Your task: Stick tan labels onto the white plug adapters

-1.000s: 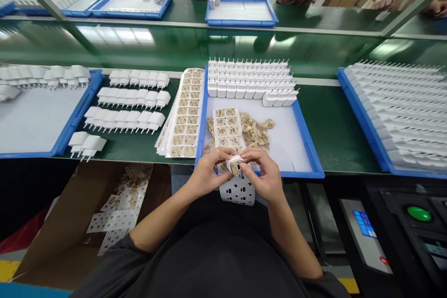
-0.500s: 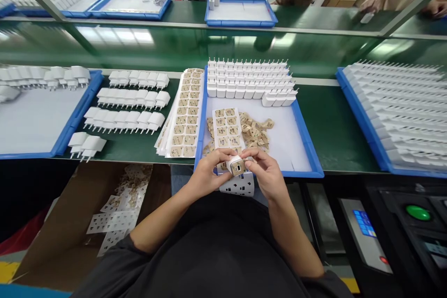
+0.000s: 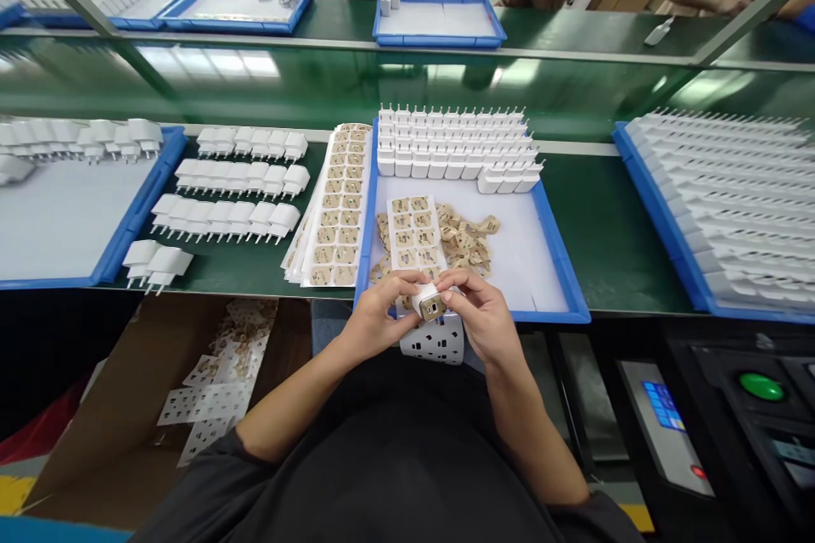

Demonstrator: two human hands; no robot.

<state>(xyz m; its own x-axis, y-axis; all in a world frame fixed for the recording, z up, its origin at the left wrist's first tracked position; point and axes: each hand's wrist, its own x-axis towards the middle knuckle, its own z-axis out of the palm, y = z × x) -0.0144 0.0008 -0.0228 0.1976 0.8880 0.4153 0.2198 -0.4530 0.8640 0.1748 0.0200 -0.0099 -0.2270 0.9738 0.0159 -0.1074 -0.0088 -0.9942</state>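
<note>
Between my hands, over the near edge of the blue tray (image 3: 559, 259), is a white plug charger (image 3: 418, 299). Its end with the port openings faces me and carries a tan sticker (image 3: 434, 308). My left hand (image 3: 375, 318) grips the charger's left side between thumb and fingers. At its right edge, my right hand (image 3: 489, 321) pinches it with thumb and index finger; parts of the charger are hidden there. A sheet of tan stickers (image 3: 415, 231) lies just beyond, and its punched white end (image 3: 436, 341) hangs over the edge below my fingers.
Crumpled tan pieces (image 3: 468, 244) and rows of white chargers (image 3: 455, 144) occupy the tray. Left are sticker sheets (image 3: 340, 204), more chargers (image 3: 222, 176) and another tray (image 3: 120, 242). A full tray (image 3: 668, 229) stands right. Below left, a carton (image 3: 108, 407) holds scraps.
The charger has tilted slightly, and my right fingertips have shifted a little left along its edge. Across the bench, a co-worker's hand has left a white object lying on the surface.
</note>
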